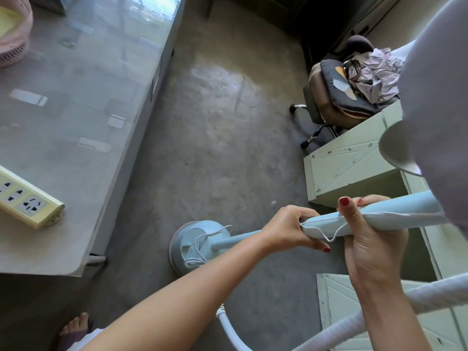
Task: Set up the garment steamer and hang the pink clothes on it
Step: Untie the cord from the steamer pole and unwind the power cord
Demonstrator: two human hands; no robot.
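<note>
Bare concrete floor [215, 127] is showing below as the left hand [288, 230] and right hand [369, 239] are gripping the steamer pole [326, 226], its axis running toward the base [200, 243], left hand nearer.

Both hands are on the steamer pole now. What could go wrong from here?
1. The thin white cord is pinched under the left hand and right hand on the pole; sliding the pole could snag it.
2. Loose cord coils on the base might tangle.
3. The hose by the bare foot is a likely trip point.
</note>
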